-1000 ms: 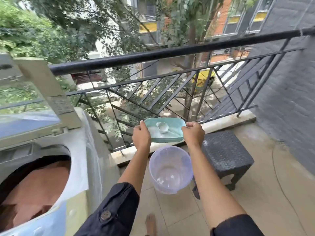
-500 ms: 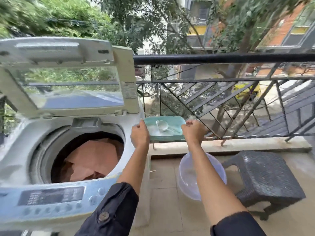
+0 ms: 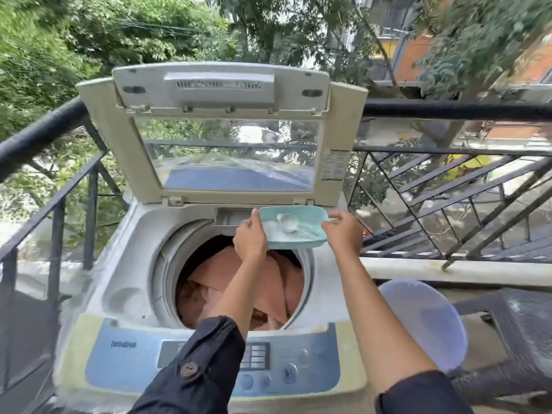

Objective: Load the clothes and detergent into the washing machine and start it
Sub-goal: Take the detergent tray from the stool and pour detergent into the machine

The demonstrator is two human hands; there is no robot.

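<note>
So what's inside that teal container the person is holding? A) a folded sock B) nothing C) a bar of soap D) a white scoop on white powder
D: a white scoop lies on white powder in the teal container gripped by the left hand and right hand.

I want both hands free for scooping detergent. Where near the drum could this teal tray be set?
Free for the teal tray: the top deck left of the drum opening, out to its left edge; also the dark stool right of the pale bucket. Crowded: the drum holds peach clothes; the control panel carries buttons.
</note>
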